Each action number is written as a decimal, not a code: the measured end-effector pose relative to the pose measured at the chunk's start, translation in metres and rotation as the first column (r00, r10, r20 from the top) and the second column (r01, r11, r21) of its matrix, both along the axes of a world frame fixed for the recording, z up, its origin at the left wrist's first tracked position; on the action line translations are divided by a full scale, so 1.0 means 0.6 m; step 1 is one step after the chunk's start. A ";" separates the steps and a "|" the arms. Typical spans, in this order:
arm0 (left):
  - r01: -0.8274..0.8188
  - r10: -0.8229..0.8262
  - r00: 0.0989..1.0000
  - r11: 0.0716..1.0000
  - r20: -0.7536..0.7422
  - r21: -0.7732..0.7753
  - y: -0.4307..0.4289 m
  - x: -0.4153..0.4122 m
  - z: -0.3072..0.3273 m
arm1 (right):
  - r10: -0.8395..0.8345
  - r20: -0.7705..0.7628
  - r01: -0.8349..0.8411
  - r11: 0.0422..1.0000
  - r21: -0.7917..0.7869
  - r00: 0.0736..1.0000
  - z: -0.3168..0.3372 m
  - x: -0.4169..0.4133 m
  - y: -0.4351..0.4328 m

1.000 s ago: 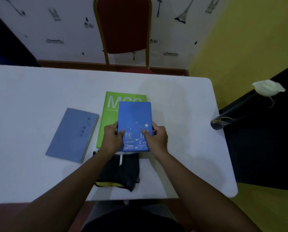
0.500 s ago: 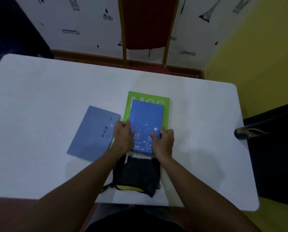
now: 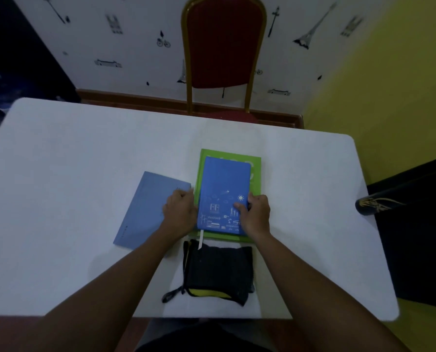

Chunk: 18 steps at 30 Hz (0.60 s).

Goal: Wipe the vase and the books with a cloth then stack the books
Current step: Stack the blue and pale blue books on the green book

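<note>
A bright blue book (image 3: 224, 184) lies flat on a larger green book (image 3: 256, 179) in the middle of the white table (image 3: 72, 161). My right hand (image 3: 256, 214) grips the blue book's right edge, thumb on the cover. A grey-blue book (image 3: 148, 207) lies tilted to the left; my left hand (image 3: 180, 212) rests on its right side, fingers curled over that edge. A folded black cloth with a yellow edge (image 3: 219, 270) lies near the table's front edge. A black vase with a gold pattern (image 3: 379, 203) shows at the far right, beyond the table.
A red chair with a gold frame (image 3: 224, 47) stands behind the table against a white patterned wall. A yellow wall runs along the right. A dark surface (image 3: 420, 237) lies to the right of the table, under the vase.
My left hand has left the blue book's left edge and shifted left onto the grey-blue book. The blue book has slid further up onto the green book. The camera has turned left.
</note>
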<state>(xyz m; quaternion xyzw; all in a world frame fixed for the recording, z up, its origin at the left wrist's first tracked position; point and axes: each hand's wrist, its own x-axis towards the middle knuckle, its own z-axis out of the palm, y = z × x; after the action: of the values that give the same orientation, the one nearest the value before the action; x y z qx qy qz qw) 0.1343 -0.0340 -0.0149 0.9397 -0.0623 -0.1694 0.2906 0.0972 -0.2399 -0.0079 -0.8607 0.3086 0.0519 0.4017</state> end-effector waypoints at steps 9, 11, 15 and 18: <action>-0.289 0.296 0.955 0.936 -0.009 0.199 0.167 -0.028 -0.007 | 0.159 0.222 -0.115 0.973 -0.201 0.962 0.022 -0.012 0.094; -0.281 0.293 0.955 0.945 -0.053 0.170 0.183 -0.038 -0.018 | 0.287 0.272 -0.262 0.957 -0.125 0.918 0.027 -0.026 0.155; -0.333 0.339 0.933 0.941 -0.122 0.064 0.190 -0.034 -0.012 | 0.440 0.080 -0.444 0.894 0.059 0.895 0.020 -0.069 0.284; -0.491 0.469 0.841 0.871 -0.270 -0.015 0.200 -0.022 0.004 | 0.383 -0.035 -0.376 0.917 0.136 0.923 0.015 -0.090 0.334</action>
<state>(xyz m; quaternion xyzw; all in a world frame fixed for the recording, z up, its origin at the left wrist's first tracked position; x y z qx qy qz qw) 0.1210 0.0858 -0.0124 0.8820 0.2063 -0.2089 0.3685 0.0434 -0.0393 0.0013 -0.8749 0.1439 0.1743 0.4284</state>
